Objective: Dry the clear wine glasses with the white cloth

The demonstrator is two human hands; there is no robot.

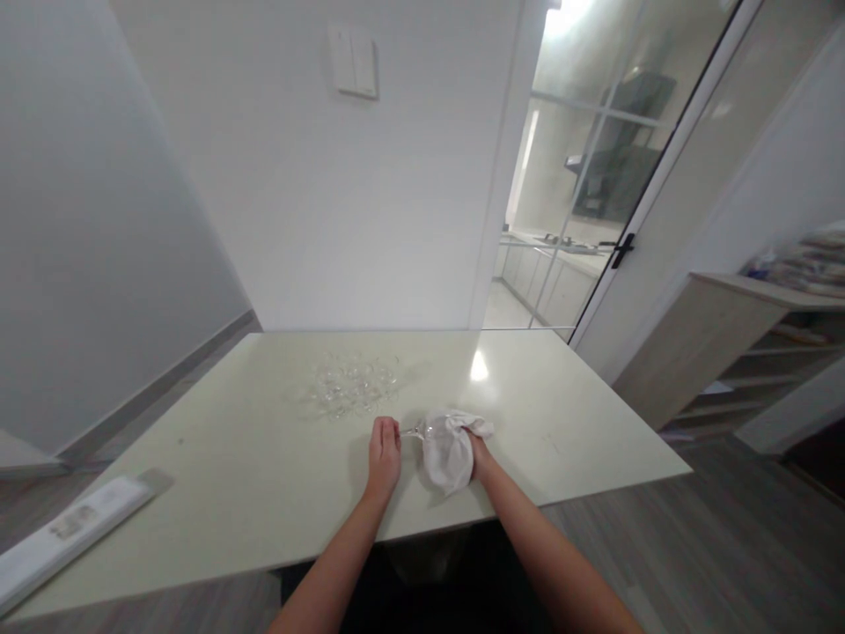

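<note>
My left hand is closed around the foot end of a stemmed glass, which lies sideways with its stem pointing left. A white cloth covers most of the bowl. On the right, my right hand grips the cloth, its fingers largely hidden in the folds at the bowl. Both hands are over the pale glossy table, near its front edge. Beyond them, several clear glasses stand close together, their outlines faint.
A long white box lies at the table's left front corner. Behind the table rises a white wall with a switch plate. To the right are a glass-paned door and a wooden shelf unit.
</note>
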